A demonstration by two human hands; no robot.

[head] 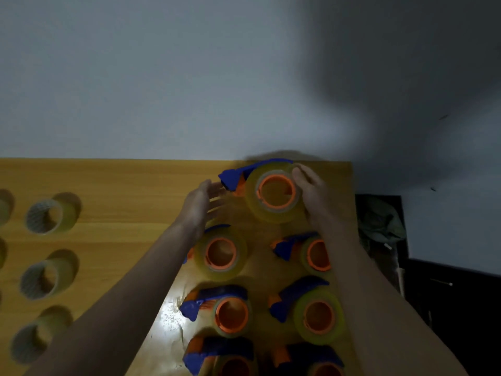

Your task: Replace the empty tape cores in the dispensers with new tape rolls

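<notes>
— Reaching forward, the right hand (pixel 311 191) curls around the right side of the tape roll (pixel 275 195) on the farthest dispenser (pixel 254 175), thumb at the roll's upper edge, fingers hidden behind it.

— And the left hand (pixel 202 203)?

— Spread fairly wide, fingers straight and a bit blurred, just beside the blue nose of that same dispenser. Whether the fingertips touch the plastic, I cannot tell.

— What sits in that dispenser?

— A yellowish clear roll on an orange hub, at the far edge of the wooden table (pixel 122 185), close to the wall (pixel 162 77).

— What lies nearer?

— More blue and orange dispensers, in two columns between the forearms. The second on the left (pixel 221 255) carries a thick roll, partly under the left wrist. Its neighbour (pixel 306 252) is half covered by the right forearm. Next row: one dispenser (pixel 226 312) with only a thin ring around the hub, and one (pixel 314 312) with a full roll. Two more at the bottom edge are cut off.

— Anything off to the left?

— Loose cores or thin rolls standing well apart from the dispensers: one (pixel 50 215), another (pixel 47 278), a third (pixel 38 337), all blurred.

— Any writing?

— None that can be read; the light is dim.
</notes>
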